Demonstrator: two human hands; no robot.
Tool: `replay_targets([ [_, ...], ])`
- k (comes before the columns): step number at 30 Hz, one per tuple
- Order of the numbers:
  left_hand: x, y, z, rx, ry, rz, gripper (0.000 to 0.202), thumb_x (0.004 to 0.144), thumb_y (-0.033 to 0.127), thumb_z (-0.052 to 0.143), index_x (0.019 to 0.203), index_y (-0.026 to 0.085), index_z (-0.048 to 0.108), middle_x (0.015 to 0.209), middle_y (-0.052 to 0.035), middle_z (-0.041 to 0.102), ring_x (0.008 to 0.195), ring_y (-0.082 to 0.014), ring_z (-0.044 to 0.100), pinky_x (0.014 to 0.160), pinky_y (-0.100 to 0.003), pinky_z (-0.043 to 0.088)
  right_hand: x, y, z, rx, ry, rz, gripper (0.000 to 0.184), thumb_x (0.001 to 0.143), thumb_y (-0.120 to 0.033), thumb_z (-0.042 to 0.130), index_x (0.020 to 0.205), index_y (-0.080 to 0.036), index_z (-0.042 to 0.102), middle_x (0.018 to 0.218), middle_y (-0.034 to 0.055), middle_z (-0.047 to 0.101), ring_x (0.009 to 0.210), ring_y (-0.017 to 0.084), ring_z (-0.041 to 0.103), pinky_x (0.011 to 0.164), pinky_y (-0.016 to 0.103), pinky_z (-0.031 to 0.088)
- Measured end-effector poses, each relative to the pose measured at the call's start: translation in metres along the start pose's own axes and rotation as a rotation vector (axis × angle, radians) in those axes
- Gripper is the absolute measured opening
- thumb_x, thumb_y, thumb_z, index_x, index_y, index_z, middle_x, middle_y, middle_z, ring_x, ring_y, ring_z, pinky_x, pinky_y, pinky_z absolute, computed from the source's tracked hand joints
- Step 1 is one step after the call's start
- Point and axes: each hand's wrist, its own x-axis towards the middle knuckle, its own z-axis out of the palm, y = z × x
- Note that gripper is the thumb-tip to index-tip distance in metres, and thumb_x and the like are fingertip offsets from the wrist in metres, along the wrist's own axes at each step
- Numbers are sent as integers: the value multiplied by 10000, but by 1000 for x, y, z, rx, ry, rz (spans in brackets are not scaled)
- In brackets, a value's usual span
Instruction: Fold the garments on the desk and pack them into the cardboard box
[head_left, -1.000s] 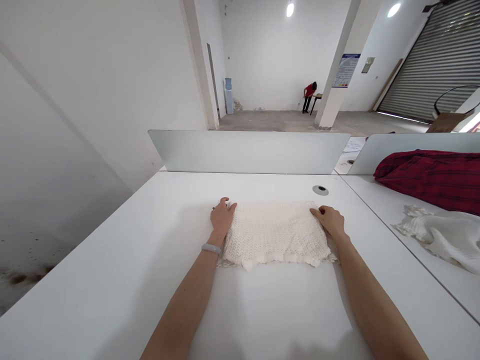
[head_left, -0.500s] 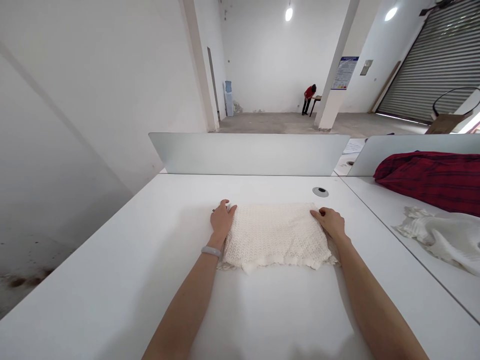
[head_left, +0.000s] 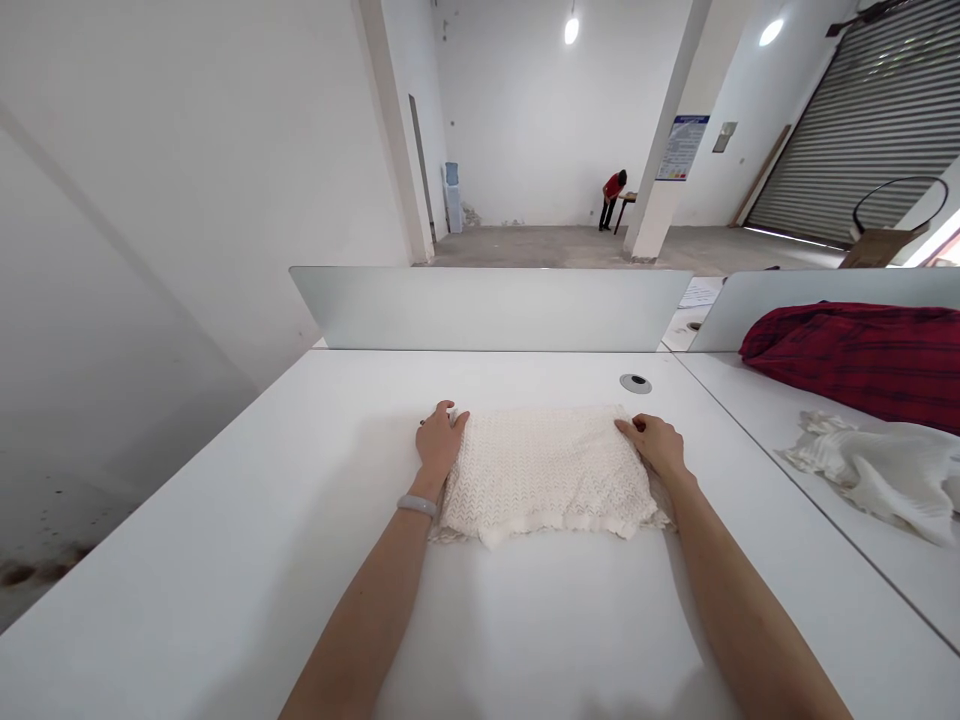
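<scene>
A folded cream knitted garment [head_left: 547,470] lies flat on the white table [head_left: 225,560] in front of me. My left hand [head_left: 439,440], with a pale bracelet on the wrist, rests at the garment's far left corner, fingers curled over the edge. My right hand [head_left: 654,445] sits at the far right corner, its fingers pinched on the fabric edge.
A grey divider panel [head_left: 480,308] runs along the table's far edge, with a round cable hole [head_left: 635,383] near it. On the adjoining table to the right lie a dark red plaid cloth [head_left: 862,355] and a crumpled white cloth [head_left: 877,472]. A person in red [head_left: 613,195] bends over far away.
Both hands have stayed at the garment's far corners. The view has shifted slightly; the garment has not visibly moved.
</scene>
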Motion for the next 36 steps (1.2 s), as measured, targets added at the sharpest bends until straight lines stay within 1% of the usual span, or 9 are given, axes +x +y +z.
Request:
replay_targets([
  [6,-1,1,-2,0,-2,-5,358,896,422,471,1182,209,497,1070,-70,665,1036,-247,598,855,-337,409,1,1,2,-11,-10,7,426,818,-580,434,857,-213,649,855,55,689,841,240,601,651,311,340],
  [16,0,1,-1,1,-11,-8,353,902,430,463,1181,214,491,1061,-62,668,1026,-230,604,847,-322,415,0,-1,-1,-4,-21,11,433,816,-578,436,866,-203,646,846,53,686,823,227,597,648,302,335],
  [23,0,0,0,0,-6,-5,358,901,438,461,1179,214,498,1070,-62,662,1027,-238,601,848,-334,416,1,-1,0,-2,-19,11,430,816,-570,443,875,-202,657,856,65,683,833,226,595,653,303,340],
  [36,0,-1,-1,-10,-5,-2,363,897,429,470,1184,209,497,1067,-62,667,1030,-240,599,860,-338,412,1,0,0,-4,-31,9,427,822,-578,436,879,-209,643,880,49,686,858,229,589,650,306,321],
])
